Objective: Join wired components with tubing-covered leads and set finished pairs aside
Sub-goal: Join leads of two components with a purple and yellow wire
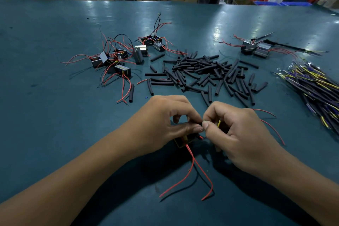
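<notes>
Pinching a bare wire end at the table's (55, 115) near edge, my left hand (165, 121) and right hand (236, 130) meet fingertip to fingertip above a small black component (183, 141) with red leads (192, 167). My right fingers also curl round a yellow lead (219, 123). Beyond lie loose tubing (201, 73), more components (113, 60), a finished pair (255, 49), and a lead bundle (315, 86) at right.

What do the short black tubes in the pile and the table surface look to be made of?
Black tubes: probably flexible plastic or rubber sleeving, matte, some slightly bent or flattened. Table: a teal mat, likely rubber or vinyl, semi-gloss, with soft reflections of the overhead lights.
</notes>
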